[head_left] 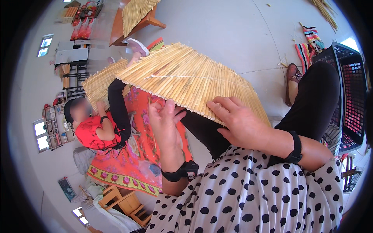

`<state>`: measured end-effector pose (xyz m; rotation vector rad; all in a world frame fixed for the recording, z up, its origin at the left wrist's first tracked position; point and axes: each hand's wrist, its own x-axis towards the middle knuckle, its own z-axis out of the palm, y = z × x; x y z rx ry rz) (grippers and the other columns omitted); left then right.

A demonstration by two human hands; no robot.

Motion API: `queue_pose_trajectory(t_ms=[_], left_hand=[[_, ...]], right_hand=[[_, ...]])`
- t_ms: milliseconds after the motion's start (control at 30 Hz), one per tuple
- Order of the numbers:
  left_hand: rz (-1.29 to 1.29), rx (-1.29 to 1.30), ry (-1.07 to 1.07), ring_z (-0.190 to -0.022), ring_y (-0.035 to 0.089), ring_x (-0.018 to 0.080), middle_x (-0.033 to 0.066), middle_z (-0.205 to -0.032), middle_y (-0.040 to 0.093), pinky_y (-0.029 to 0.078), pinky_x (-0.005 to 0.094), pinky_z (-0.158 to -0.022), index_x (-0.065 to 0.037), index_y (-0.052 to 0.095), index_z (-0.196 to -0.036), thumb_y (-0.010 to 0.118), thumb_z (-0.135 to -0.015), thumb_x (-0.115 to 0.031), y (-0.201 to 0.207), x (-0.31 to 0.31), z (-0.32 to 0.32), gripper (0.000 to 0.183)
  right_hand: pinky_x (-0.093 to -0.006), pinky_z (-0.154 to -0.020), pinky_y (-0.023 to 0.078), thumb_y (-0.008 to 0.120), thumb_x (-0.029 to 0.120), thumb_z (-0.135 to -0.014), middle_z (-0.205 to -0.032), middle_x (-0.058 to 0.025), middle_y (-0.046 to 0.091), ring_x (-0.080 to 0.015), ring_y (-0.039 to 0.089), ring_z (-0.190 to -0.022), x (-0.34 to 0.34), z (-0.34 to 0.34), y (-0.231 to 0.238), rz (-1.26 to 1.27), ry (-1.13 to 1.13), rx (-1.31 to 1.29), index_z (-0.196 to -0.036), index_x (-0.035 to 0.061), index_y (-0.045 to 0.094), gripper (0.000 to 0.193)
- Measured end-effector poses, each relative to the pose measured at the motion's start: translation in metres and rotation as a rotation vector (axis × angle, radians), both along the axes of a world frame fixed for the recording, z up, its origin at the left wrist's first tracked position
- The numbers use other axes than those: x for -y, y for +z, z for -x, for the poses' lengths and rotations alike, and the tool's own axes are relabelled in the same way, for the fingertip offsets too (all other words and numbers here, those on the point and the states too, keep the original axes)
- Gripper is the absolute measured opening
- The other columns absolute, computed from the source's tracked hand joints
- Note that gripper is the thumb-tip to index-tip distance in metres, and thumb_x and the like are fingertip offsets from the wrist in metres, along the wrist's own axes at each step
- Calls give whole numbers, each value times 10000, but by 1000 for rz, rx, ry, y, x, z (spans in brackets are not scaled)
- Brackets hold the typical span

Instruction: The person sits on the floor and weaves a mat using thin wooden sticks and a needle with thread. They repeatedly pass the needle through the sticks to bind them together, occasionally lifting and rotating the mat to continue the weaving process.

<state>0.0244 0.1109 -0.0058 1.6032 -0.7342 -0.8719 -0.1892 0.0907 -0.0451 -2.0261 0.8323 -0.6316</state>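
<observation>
A mat of pale yellow reed stalks [198, 72], laid side by side, lies across my lap. A white thread [182, 76] runs across its stalks. My right hand [237, 120] rests at the mat's near edge, fingers bent over the stalk ends and thumb below, gripping it. Just left of it, my left hand [168, 122] is raised at the same edge with its fingers curled in and the thumb up. A thin, faint line shows by its fingertips; what the fingers hold is too small to name. Dark bands circle both wrists.
At left, a person in red [97, 130] sits with another reed mat [105, 83] on a red floral cloth [143, 116]. A wooden table [149, 19] bears one more mat. On my right stands a dark plastic crate [349, 70]; striped cloth [305, 52] lies on the floor.
</observation>
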Motion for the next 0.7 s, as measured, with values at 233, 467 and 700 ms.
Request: queue_pose_trajectory(t_ms=[233, 467, 700], left_hand=[[51, -51, 77, -869, 674, 239, 145, -1035, 634, 576, 383, -739, -40, 467, -1120, 646, -924, -142, -10, 10, 12, 285], [241, -189, 66, -986, 626, 189, 92, -1139, 610, 528, 342, -841, -41, 487, -1226, 597, -896, -71, -14, -2, 25, 349], [532, -254, -26, -1097, 592, 203, 77, -1247, 570, 511, 376, -926, -41, 440, -1354, 597, -842, -56, 2, -5, 19, 536]], right_hand=[[-419, -988, 450, 680, 23, -774, -1350, -192, 467, -375, 493, -1183, -1, -1, -12, 62, 52, -36, -1412, 4, 427, 687], [-438, -998, 424, 649, 16, -748, -1354, -165, 486, -355, 470, -1238, 3, 15, -6, 349, 4, -98, -1380, 33, 488, 652], [-388, -910, 453, 669, 80, -724, -1197, -114, 602, -279, 560, -1141, 18, 30, 11, 613, -107, 173, -1176, 9, 631, 459]])
